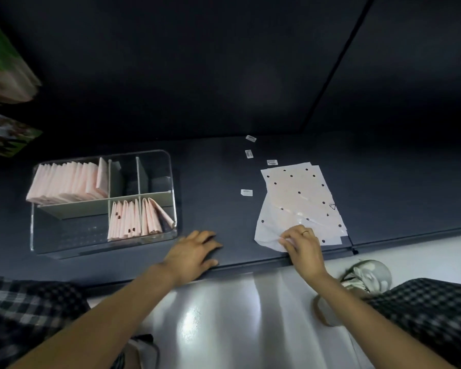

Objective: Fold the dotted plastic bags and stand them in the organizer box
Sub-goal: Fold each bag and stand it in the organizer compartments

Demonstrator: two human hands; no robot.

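Head view: right hand [302,245] pinches the top bag [298,203] at its near corner. Bag stack runs lengthwise toward the counter's [213,182] far edge. Left hand [193,253] rests flat, empty.

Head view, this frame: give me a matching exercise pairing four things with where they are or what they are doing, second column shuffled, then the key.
Things:
1. left hand
2. right hand
3. flat bags
4. folded bags

States:
A. standing in the box
B. pinching a bag's near corner
C. resting open on the table
D. stacked flat on the table, right of the box

Pairs: 1-C, 2-B, 3-D, 4-A
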